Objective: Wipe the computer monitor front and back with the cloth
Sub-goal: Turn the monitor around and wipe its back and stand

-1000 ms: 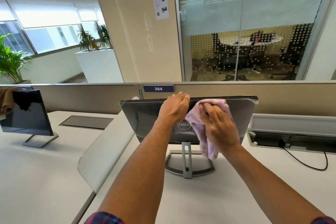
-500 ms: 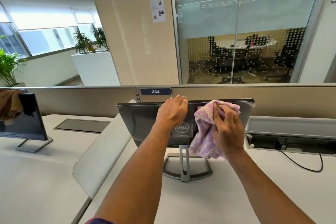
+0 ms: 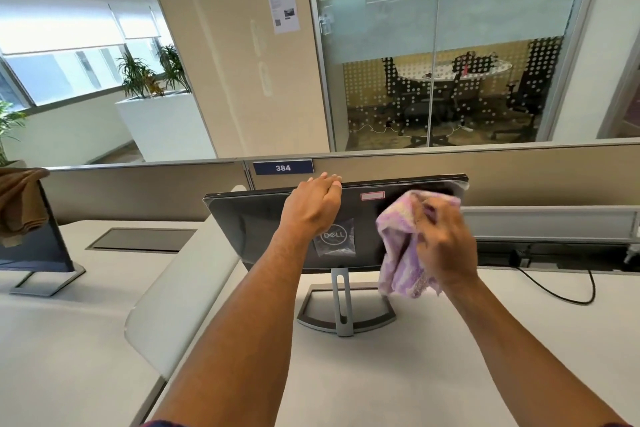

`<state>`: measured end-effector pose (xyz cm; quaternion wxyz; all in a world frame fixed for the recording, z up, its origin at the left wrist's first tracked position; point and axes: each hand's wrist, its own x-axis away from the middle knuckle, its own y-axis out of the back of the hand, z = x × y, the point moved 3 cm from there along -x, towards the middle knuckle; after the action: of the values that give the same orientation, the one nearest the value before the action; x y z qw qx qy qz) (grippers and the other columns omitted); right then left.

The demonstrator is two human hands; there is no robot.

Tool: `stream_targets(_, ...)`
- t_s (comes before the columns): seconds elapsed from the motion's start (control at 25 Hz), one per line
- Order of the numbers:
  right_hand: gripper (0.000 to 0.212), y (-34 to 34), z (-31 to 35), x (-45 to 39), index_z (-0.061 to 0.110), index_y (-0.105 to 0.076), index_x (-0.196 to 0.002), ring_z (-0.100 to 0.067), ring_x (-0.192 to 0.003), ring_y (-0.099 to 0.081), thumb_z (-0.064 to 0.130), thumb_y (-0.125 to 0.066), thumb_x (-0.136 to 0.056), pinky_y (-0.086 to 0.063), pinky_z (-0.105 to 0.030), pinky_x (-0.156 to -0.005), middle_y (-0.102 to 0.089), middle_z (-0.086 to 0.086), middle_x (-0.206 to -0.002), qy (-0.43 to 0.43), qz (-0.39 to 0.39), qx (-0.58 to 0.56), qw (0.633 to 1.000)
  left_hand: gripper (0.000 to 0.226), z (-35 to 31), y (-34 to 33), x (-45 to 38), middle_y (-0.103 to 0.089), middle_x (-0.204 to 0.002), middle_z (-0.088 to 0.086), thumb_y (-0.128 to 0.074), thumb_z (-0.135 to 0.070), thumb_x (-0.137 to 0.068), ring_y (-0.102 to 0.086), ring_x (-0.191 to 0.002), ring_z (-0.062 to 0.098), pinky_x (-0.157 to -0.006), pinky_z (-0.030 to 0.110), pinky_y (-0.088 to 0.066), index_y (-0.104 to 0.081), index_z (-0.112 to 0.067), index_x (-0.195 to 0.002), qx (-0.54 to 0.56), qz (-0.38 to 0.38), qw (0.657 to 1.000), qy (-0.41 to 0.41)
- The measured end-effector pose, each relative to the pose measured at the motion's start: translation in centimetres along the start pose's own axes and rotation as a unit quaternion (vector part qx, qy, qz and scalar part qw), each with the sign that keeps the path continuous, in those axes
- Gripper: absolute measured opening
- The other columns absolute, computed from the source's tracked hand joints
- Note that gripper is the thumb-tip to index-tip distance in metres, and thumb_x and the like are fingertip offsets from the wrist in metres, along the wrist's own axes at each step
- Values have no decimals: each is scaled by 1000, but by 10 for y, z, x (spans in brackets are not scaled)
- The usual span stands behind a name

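A dark grey flat computer monitor [image 3: 263,229] stands on a grey metal stand [image 3: 343,308] in the middle of the frame, on a white counter [image 3: 415,374]. Its back panel faces the camera, with a logo under a clear plastic patch [image 3: 334,237] near the middle and a small pink label [image 3: 372,196] near the top edge.

The left hand [image 3: 311,208] rests over the top edge of the monitor, left of centre; its fingers [image 3: 329,179] curl over that edge and hold the panel. The right hand [image 3: 445,243] is to the right of the left hand, against the right half of the back panel. Its fingers are bunched around a pink and lilac terry cloth [image 3: 398,246], which is pressed to the monitor's back near the upper right corner and hangs down in folds to just above the counter. The hand is motion-blurred.

At the left edge of the frame stands a second dark monitor [image 3: 38,253], with a brown cloth [image 3: 19,204] draped over its top. A beige partition wall [image 3: 519,177] runs behind the monitors, with a blue number plate [image 3: 283,167] reading 384. A black cable [image 3: 557,291] lies on the counter at right, below a grey cable tray [image 3: 554,222]. A white curved divider panel [image 3: 180,284] stands between the two counters. Behind, a glass-walled room shows black chairs [image 3: 526,90] around a white table [image 3: 446,71], and green plants [image 3: 152,73] stand in a white planter at upper left.
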<state>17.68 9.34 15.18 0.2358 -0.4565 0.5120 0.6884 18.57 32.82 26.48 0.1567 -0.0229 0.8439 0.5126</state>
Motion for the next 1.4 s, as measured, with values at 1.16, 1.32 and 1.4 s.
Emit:
stream_targets(1.16, 47, -43, 83, -36, 13, -54, -144, -29, -137, -48, 23, -53, -98, -41, -47, -112, -52, -11, -148, 236, 43, -16, 971, 35, -2, 16, -7, -73, -108, 2, -59, -11, -91, -66, -94, 20, -90, 40, -56, -68, -24, -123, -16, 59, 997, -39)
stream_targets(1.32, 49, -21, 38, -18, 14, -57, -142, -29, -126, -49, 24, -58, -95, -41, -42, -112, -50, -12, -141, 44, -36, -9, 998, 52, 1, 14, -9, -69, -120, 3, -53, 1, -89, -63, -100, 21, -86, 34, -57, -60, -22, -136, -9, 48, 999, -20)
stream_targets(1.4, 53, -21, 28, 0, 12, -55, -143, -31, -116, -54, 20, -63, -92, -51, -44, -98, -52, -15, -135, 92, -13, 28, 995, 54, 3, 13, -10, -67, -124, 4, -51, 2, -92, -61, -103, 20, -88, 34, -57, -57, -24, -139, -9, 51, 999, -14)
